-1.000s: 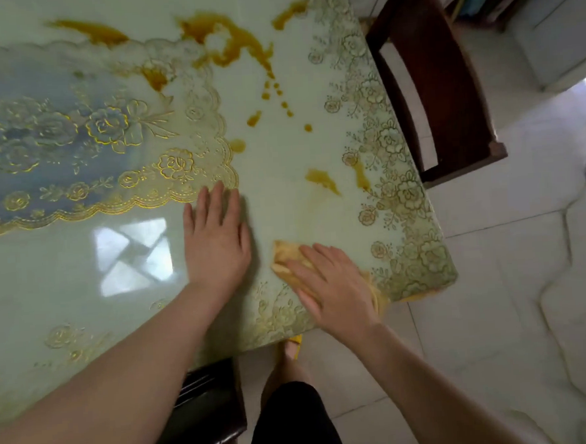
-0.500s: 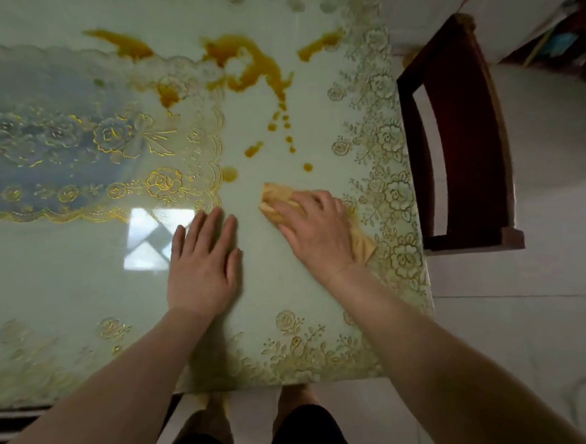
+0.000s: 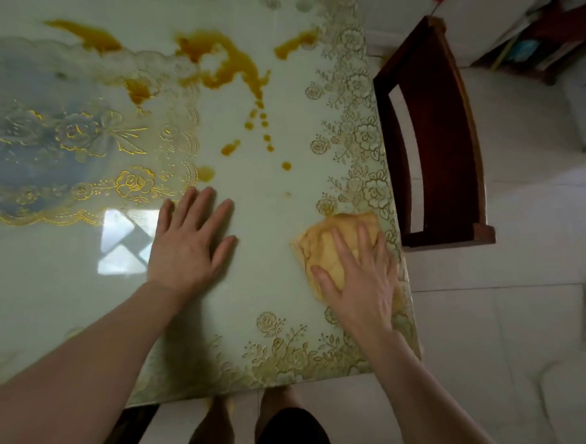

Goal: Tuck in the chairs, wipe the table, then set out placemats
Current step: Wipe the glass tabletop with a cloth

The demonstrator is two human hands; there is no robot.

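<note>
cloth [image 3: 320, 244] runs near-far (under right hand [image 3: 360, 286])

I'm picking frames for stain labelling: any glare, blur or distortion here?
Head view: a window reflection glares on the table beside the left hand; the wide lens bows the chair; the floor at the right edge is smeared; the orange spill is fairly sharp.

Bare left hand [image 3: 190, 248] and right hand [image 3: 360, 279], bare forearms [image 3: 87, 364], black clothing [image 3: 291, 434] at the knees, bare shins [image 3: 211, 429]
</note>
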